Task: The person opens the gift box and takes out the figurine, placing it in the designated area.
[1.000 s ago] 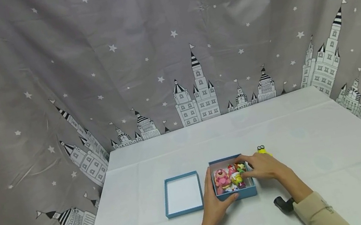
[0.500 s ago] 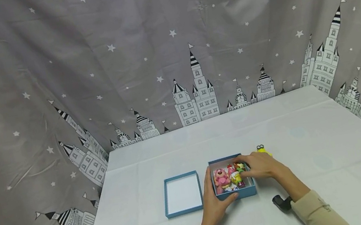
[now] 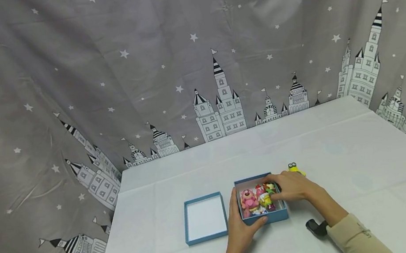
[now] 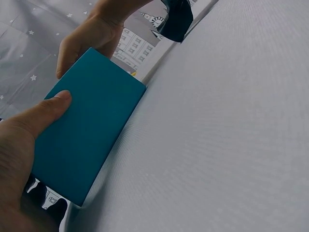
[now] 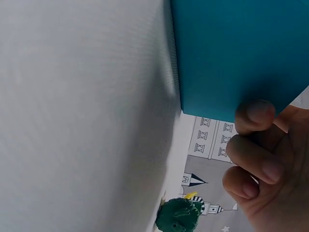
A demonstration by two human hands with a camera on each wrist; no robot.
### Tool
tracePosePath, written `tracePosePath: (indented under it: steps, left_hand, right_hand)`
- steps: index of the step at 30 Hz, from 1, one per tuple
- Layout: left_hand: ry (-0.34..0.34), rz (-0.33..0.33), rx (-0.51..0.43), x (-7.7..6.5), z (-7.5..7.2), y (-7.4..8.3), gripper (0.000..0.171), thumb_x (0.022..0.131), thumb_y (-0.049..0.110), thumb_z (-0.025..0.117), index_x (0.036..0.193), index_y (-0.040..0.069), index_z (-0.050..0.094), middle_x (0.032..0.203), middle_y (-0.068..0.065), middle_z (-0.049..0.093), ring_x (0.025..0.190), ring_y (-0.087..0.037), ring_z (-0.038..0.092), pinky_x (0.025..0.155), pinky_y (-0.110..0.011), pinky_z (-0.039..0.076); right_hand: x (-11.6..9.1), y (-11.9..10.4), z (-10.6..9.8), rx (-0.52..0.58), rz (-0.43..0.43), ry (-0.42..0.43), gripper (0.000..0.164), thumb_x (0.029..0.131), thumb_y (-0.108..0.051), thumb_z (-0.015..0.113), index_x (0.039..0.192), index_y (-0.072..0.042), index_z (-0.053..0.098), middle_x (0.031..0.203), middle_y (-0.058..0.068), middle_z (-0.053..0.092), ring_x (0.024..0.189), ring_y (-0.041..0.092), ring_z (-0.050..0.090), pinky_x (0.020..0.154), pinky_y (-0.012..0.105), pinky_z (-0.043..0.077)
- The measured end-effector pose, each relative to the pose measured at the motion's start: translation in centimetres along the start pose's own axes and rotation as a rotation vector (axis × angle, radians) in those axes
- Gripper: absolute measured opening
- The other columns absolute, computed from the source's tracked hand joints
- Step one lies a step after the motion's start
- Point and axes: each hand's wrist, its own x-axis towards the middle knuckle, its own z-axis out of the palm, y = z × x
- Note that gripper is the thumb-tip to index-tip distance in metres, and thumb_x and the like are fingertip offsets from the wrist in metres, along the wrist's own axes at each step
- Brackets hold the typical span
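Observation:
In the head view, a blue box stands uncovered with several small toy figures in it. My left hand grips its near left corner, thumb on the front wall. The left wrist view shows that thumb flat against the blue side. My right hand reaches over the right wall, thumb and forefinger about a green and brown toy figure. Left of it in the box lie a pink bear figure and a pink and yellow figure. The right wrist view shows other fingers curled outside the box.
A blue-rimmed lid, white inside, lies left of the box. Behind my right hand stands a yellow goggle-eyed figure. A dark green toy shows in the right wrist view. A black curved piece is beside the right sleeve.

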Motion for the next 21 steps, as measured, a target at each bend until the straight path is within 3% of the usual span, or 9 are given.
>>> tracePosePath:
  steps: [7, 21]
  left_hand:
    - [0.009, -0.013, 0.02, -0.11, 0.07, -0.19, 0.11, 0.068, 0.044, 0.078, 0.149, 0.015, 0.01, 0.15, -0.012, 0.02, 0.134, -0.032, 0.025, 0.105, -0.052, 0.025]
    - [0.001, -0.01, 0.03, -0.06, 0.06, -0.37, 0.11, 0.069, 0.045, 0.077, 0.149, 0.016, 0.008, 0.151, -0.01, 0.019, 0.134, -0.03, 0.024, 0.106, -0.052, 0.025]
  right_hand:
    - [-0.02, -0.08, 0.05, 0.003, 0.0, -0.009, 0.055, 0.072, -0.038, 0.062, 0.12, -0.011, 0.06, 0.07, -0.01, 0.052, 0.057, 0.007, 0.04, 0.053, 0.024, 0.034]
    - [-0.16, -0.03, -0.27, 0.083, -0.011, -0.036, 0.053, 0.076, -0.035, 0.062, 0.122, -0.008, 0.058, 0.094, -0.001, 0.064, 0.073, 0.011, 0.051, 0.067, 0.034, 0.045]
